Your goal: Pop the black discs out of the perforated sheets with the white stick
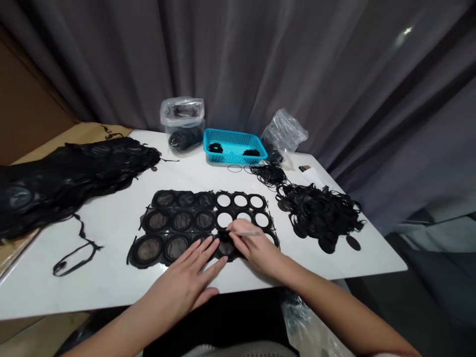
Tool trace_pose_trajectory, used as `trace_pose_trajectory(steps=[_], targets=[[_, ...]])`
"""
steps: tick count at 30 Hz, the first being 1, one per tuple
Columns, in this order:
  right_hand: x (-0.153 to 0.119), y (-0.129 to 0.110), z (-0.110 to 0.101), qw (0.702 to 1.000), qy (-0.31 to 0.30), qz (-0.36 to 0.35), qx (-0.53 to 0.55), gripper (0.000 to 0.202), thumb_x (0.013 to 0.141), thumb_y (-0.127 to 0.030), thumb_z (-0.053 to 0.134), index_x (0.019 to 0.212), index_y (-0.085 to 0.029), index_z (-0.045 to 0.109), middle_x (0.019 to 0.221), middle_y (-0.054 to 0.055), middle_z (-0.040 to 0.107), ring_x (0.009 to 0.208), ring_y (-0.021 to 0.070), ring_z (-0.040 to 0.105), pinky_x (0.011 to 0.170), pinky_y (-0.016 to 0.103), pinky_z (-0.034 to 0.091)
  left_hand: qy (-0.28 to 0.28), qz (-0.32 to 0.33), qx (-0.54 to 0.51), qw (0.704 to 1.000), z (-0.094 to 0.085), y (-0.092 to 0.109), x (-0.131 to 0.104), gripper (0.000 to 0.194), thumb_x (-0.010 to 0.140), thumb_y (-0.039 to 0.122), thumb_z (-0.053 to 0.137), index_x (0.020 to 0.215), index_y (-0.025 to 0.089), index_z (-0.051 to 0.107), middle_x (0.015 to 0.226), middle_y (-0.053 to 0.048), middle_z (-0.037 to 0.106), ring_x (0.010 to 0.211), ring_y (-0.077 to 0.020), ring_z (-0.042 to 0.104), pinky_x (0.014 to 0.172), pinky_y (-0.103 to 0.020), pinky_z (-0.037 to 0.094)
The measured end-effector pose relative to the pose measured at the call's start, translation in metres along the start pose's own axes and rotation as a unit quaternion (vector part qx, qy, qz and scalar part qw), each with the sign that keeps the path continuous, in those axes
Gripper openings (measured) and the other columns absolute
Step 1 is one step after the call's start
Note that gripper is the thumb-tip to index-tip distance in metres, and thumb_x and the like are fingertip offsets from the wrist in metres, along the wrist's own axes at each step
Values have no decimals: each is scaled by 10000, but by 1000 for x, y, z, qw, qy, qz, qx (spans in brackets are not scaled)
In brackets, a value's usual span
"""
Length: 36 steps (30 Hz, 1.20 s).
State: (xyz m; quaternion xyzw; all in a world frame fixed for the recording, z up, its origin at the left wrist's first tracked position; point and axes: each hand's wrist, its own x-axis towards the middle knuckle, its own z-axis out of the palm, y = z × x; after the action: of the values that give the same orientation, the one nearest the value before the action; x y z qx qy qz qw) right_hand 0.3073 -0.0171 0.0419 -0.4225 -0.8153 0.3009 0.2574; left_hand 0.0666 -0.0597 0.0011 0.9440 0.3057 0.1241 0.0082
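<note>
A black sheet of joined rings (182, 219) lies flat before me, in rows. The rings on its left side are filled with dark discs, while several on the right show white through their holes. My left hand (195, 270) rests spread over the front row, fingertips on the sheet. Just right of it, my right hand (256, 248) pinches a slim light-grey tool (245, 233), which may be tweezers. Its tip is over a front-row ring and is hidden by my fingers. A heap of black rings and discs (322, 213) lies to the right of this hand.
A turquoise basket (235, 158) holding black pieces stands at the back, between a plastic tub (182, 124) and a clear bag (284, 131). Thin black loops (269, 173) lie in front. Black sheets (74, 171) are piled left, near a loose strip (78, 260).
</note>
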Motion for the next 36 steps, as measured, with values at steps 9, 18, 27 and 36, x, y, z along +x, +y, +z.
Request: trace_pose_trajectory(steps=[9,18,27,36], targets=[[-19,0,18,997,-36,22,68,114,987,-201,468,908,-206,549,1098,52,575,1000,173,576,926,328,437,13,-37,-11,999,2,18,-8,589,961,477,570,1489,272,410,1604,-127,311,1444,-328,356,1145,-493,350],[-17,-1,18,997,-43,27,62,88,987,-208,468,959,-208,552,1100,55,566,991,177,570,918,335,443,18,-38,-16,999,3,18,-9,572,967,474,558,1486,278,418,1607,-115,309,1450,-322,348,1143,-485,351],[-24,-6,28,1000,-27,4,8,89,978,-179,470,970,-213,552,1118,76,567,1010,201,560,908,369,480,28,-42,-21,999,2,19,-9,584,968,460,560,1498,279,393,1624,-115,266,1461,-327,321,1149,-484,348],[-7,23,5,982,173,58,-47,186,1002,-217,374,965,-208,556,962,90,620,903,238,577,824,383,476,22,-47,1,999,3,20,-8,614,914,422,642,1472,279,427,1625,-140,253,1460,-402,286,1120,-541,373]])
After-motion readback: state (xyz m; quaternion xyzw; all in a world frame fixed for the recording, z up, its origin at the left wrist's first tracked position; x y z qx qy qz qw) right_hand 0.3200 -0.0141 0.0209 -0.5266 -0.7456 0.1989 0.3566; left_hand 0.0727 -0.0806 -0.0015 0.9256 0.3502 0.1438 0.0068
